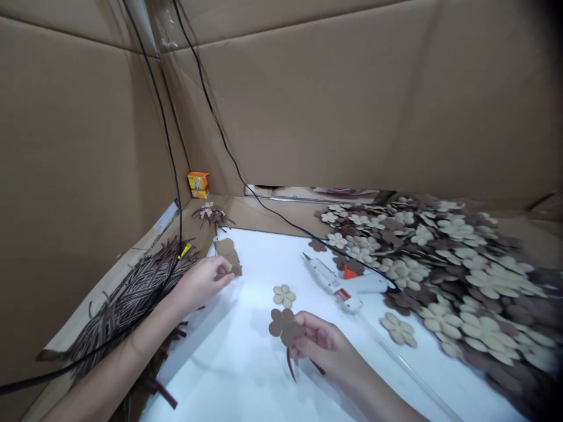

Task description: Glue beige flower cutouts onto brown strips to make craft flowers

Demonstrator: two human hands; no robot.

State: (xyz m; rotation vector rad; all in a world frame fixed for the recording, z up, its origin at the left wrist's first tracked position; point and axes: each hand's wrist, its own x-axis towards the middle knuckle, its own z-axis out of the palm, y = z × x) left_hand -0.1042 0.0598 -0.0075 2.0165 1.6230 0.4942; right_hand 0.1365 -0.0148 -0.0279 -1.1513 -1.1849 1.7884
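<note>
The right hand (320, 342) pinches a brown flower (281, 326); a slack grip could drop it! Left hand (206, 282) curls, its hold unclear.

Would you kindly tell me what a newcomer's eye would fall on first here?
Most likely the large heap of brown and cream flower cutouts on the right. Next, perhaps, the right hand holding a brown flower above the white board, near a white glue gun. A bundle of dark strips lies on the left.
</note>
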